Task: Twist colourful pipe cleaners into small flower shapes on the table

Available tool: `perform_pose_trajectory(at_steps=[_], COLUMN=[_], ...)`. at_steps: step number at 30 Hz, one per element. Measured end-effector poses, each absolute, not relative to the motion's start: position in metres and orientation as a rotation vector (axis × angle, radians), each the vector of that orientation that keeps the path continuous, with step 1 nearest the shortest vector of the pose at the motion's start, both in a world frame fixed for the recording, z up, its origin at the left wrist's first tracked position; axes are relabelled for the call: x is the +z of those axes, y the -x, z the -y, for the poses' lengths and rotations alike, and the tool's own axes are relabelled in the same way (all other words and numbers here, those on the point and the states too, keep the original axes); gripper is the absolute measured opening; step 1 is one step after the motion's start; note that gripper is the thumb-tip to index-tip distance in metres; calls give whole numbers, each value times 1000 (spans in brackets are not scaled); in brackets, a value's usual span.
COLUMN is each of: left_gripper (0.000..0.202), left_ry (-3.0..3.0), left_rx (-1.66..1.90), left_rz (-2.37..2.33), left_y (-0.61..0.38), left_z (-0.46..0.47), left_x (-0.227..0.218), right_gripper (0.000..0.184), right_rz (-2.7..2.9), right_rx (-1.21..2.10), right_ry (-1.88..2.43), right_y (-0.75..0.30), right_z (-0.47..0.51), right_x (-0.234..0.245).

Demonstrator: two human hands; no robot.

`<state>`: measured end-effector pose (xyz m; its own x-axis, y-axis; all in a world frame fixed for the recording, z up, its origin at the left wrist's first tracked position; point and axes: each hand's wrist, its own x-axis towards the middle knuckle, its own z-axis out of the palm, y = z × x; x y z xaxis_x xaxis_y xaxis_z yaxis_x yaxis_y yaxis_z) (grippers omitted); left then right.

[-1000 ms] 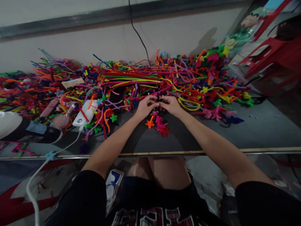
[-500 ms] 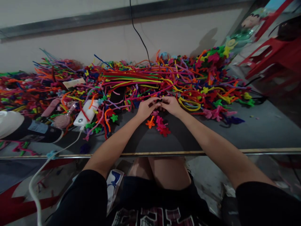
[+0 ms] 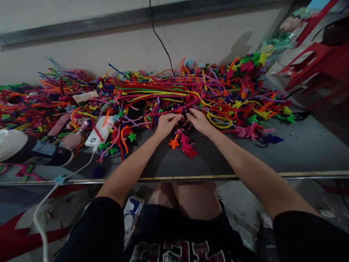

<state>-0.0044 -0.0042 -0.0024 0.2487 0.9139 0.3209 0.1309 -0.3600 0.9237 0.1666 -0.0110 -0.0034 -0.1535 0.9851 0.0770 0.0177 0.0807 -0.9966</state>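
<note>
My left hand (image 3: pixel 167 124) and my right hand (image 3: pixel 198 121) meet fingertip to fingertip over the dark table (image 3: pixel 286 153), at the near edge of a big heap of coloured pipe cleaners (image 3: pixel 163 92). Both pinch a small dark piece (image 3: pixel 184 115) between them; I cannot make out what it is. Just below the hands lie small twisted flower shapes, an orange one (image 3: pixel 173 142) and several pink and red ones (image 3: pixel 187 145).
A white power bank (image 3: pixel 100 131) with a white cable (image 3: pixel 43 207), a pink hairbrush (image 3: pixel 73 139) and a black-and-white bottle (image 3: pixel 29 149) lie at the left. Red plastic chairs (image 3: pixel 316 62) stand at the right. A black cord (image 3: pixel 161 40) hangs down the wall.
Both hands have shifted slightly up toward the heap, fingers still pinched together; nothing else moved.
</note>
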Motion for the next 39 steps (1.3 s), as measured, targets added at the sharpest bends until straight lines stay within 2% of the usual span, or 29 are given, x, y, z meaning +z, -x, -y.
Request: perform_pose_trajectory(at_steps=[4,14,29,36,39], left_gripper=[38,36,32,36,29], left_ry=[-1636,-1544,-1512,-1694,-1778], left_rx=[1150,1123,1084,1108,1117], left_rz=[-1007,-972,-807,-817,-847], left_y=[5,8,6,7,7], left_z=[-2,-4,-2,-2,-1], left_x=[-6,-9,-8,-11,-12], right_gripper=[39,42,29,24,23], right_rz=[1433,1444,1665,1687,1648], right_rx=[1253,1161,1106,1105,1140], right_ry=[1082,1085,1030,1070,1059], right_y=[-168,-167,-170,-172,-170], right_z=[12,11,16,19,16], right_x=[-4,-7,-7,-4,-9])
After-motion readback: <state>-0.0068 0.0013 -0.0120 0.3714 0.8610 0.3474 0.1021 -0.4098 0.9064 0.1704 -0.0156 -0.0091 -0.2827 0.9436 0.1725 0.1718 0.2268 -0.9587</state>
